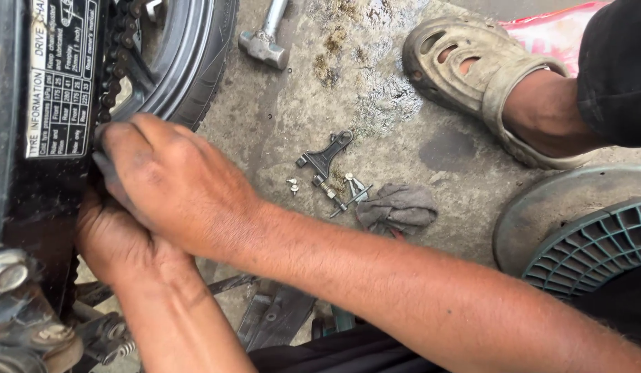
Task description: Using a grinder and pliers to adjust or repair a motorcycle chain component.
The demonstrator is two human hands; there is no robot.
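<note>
My right hand [172,183] reaches in from the right and lies over my left hand [117,242]. Its greasy fingers curl against the edge of a black chain guard [37,200], just below a white label [61,76]. Whether they pinch anything is hidden. My left hand comes up from below and presses on the same guard, with its fingers covered by the right hand. A drive chain [117,62] runs beside the guard, next to the rear tyre [203,62].
On the concrete lie a hammer [265,41], a dark metal bracket [326,155], small bolts [293,184] and a grey rag [396,207]. A foot in a dirty sandal [486,76] rests at top right. A green ribbed round cover [589,249] sits at the right.
</note>
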